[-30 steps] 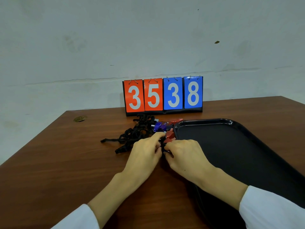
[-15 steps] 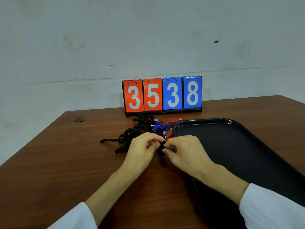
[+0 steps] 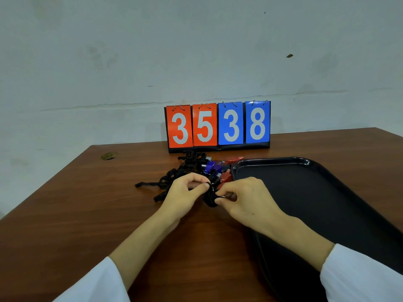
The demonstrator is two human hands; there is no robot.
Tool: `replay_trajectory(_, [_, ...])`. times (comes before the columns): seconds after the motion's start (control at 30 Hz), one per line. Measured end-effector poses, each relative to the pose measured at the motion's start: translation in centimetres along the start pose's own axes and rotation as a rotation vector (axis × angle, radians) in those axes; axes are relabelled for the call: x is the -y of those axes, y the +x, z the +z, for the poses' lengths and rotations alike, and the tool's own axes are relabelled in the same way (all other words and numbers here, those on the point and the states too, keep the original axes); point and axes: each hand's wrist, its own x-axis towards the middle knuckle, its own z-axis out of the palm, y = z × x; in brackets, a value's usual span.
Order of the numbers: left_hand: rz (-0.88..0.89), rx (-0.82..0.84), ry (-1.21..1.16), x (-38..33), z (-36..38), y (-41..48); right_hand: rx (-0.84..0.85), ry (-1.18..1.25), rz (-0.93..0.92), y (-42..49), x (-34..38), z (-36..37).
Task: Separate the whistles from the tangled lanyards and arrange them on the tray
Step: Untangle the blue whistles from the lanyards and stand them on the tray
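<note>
A tangle of black lanyards (image 3: 183, 171) lies on the brown table in front of the scoreboard, with blue whistles (image 3: 211, 166) and red whistles (image 3: 226, 176) caught in its right side. My left hand (image 3: 185, 196) pinches a black cord near a small metal clip. My right hand (image 3: 244, 198) pinches a black whistle (image 3: 211, 198) with a metal ring, just left of the black tray (image 3: 305, 192). Nothing lies in the visible part of the tray. The two hands are a few centimetres apart, above the table.
A flip scoreboard (image 3: 218, 125) reading 3538 stands at the back against the wall. A round brass grommet (image 3: 108, 156) sits in the table at the far left. The table's left edge runs diagonally toward me.
Both hands have drawn a little toward me and lifted a black whistle and its cord out of the pile; the hands are now slightly further apart.
</note>
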Motion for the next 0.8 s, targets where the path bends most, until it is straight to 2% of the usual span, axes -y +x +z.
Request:
replay_trajectory(0.17, [-0.035,0.093,-0.193,0.0,0.0,-0.2,-0.040,0.047,-0.063,-0.2,-0.1,0.0])
replay_trajectory(0.27, [-0.155,0.157,-0.435,-0.5,0.2,-0.3,-0.120,0.090,-0.047,-0.2,-0.1,0.2])
replay_trajectory(0.33, [-0.213,0.153,-0.516,-0.7,0.3,-0.4,-0.110,0.076,0.006,0.0,-0.1,0.3])
replay_trajectory(0.47, [-0.230,0.062,-0.447,-0.5,0.5,-0.6,0.009,0.090,0.114,0.2,-0.3,0.5])
replay_trajectory(0.53, [-0.204,0.062,-0.384,-0.3,0.8,-0.7,0.071,0.092,0.085,0.2,-0.2,0.8])
replay_trajectory(0.67, [-0.162,0.078,-0.376,-0.1,1.3,-1.0,0.039,0.079,0.027,0.2,-0.1,1.0])
replay_trajectory(0.73, [-0.128,0.048,-0.371,-0.2,1.4,-0.8,0.028,0.071,0.064,0.6,-0.5,0.6])
replay_trajectory(0.8, [-0.046,-0.011,-0.236,0.2,1.3,-0.6,-0.030,0.110,0.158,1.4,-1.7,-0.1])
